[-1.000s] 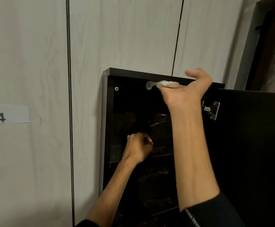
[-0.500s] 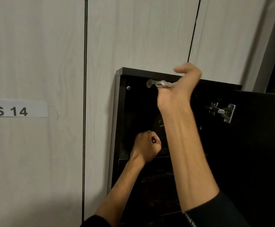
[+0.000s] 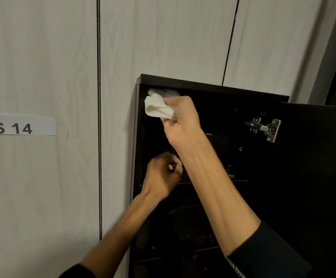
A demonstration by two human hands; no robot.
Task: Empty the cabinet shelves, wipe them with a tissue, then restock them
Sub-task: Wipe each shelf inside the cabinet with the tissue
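The cabinet (image 3: 213,87) interior is too dark to resolve; faint glints on the shelves (image 3: 191,207) may be stored items, but none can be identified. The right forearm hides part of the interior, and the left hand (image 3: 163,177) is curled so its grip contents are not visible. The wall label (image 3: 19,125) is cut by the left edge, reading "WS 14".

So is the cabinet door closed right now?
No, the cabinet door stands swung open, its hinge exposed beside the dark interior.
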